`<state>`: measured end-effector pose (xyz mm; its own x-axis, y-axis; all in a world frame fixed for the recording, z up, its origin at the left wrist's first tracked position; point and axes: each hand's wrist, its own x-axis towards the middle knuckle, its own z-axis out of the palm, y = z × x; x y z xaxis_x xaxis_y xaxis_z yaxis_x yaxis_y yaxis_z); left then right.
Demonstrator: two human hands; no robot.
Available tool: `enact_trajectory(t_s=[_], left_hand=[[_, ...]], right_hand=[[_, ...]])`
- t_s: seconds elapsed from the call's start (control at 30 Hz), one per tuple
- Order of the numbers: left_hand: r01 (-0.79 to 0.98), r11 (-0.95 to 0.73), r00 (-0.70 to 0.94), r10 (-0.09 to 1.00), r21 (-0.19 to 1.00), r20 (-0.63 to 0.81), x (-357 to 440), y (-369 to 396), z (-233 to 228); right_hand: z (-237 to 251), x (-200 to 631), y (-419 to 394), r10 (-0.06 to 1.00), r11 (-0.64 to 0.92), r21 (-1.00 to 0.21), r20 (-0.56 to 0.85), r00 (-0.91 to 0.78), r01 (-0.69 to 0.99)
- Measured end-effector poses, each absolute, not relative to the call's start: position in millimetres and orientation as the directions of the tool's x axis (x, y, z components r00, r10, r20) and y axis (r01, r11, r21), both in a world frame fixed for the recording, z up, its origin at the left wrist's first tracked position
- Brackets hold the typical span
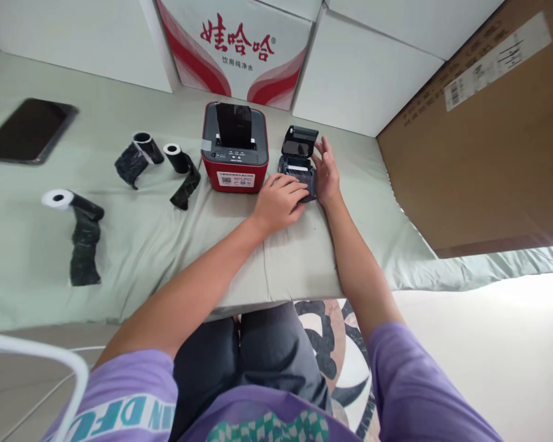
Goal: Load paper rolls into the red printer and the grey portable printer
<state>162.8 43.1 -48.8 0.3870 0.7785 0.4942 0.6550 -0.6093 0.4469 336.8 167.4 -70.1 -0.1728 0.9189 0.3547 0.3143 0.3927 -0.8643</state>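
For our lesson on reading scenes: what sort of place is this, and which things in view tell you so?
Probably a makeshift packing or storeroom corner: a cloth-covered table hemmed in by stacked cartons, with a red printer, a small black printer and loose paper rolls.

A packing or stockroom corner is suggested: stacked cartons (239, 46) and a brown shipping box (488, 135) are seen at the top and right, with label printers (235, 147) on a cloth-covered counter (166, 245).

A small black printer (297, 162) sits just right of the red printer (235, 149) on the pale green cloth. Its glossy lid stands open, tilted back, baring the paper bay, whose front edge is hidden under fingers.
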Motion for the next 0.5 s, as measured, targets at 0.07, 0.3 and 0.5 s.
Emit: enact_trajectory(t_s=[0.07, 0.3, 0.5], left_hand=[[0.641, -0.629, 0.394, 0.762, 0.440, 0.515, 163, 43, -49], [0.640, -0.631, 0.312, 0.735, 0.439, 0.602, 162, 43, -52], [0.616, -0.515, 0.195, 0.833, 0.596, 0.518, 163, 55, -66]], right_hand=[[-67, 338, 164, 0.931, 0.363, -0.865, 0.325, -0.165, 0.346], [-73, 342, 165, 0.943, 0.305, -0.952, 0.305, -0.131, -0.015], [-75, 345, 168, 0.966, 0.203, -0.978, 0.207, -0.155, -0.046]])
